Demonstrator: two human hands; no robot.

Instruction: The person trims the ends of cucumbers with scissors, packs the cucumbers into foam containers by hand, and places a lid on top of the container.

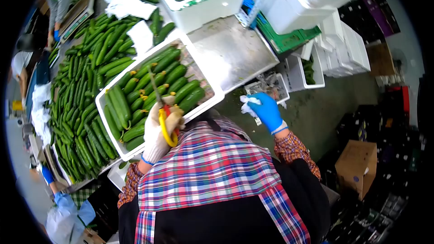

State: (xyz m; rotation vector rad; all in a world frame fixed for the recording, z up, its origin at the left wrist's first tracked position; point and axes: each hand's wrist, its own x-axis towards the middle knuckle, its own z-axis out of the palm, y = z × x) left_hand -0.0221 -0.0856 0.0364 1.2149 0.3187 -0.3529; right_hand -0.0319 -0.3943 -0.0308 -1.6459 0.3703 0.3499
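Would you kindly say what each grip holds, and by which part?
Left grip: scissors, by the handles. Right grip: crumpled white material; held part unclear.

A shiny, flat-topped silver metal table stretches ahead of me and to my left. Close to me on it sits a white, rectangular foam box holding rows of dark green cucumbers. To my left, a broad heap of long, slender green cucumbers covers the tabletop. A second white, deep-sided foam box stands toward the far side. To my right is a dull grey-green floor, where an open, brown cardboard box stands.
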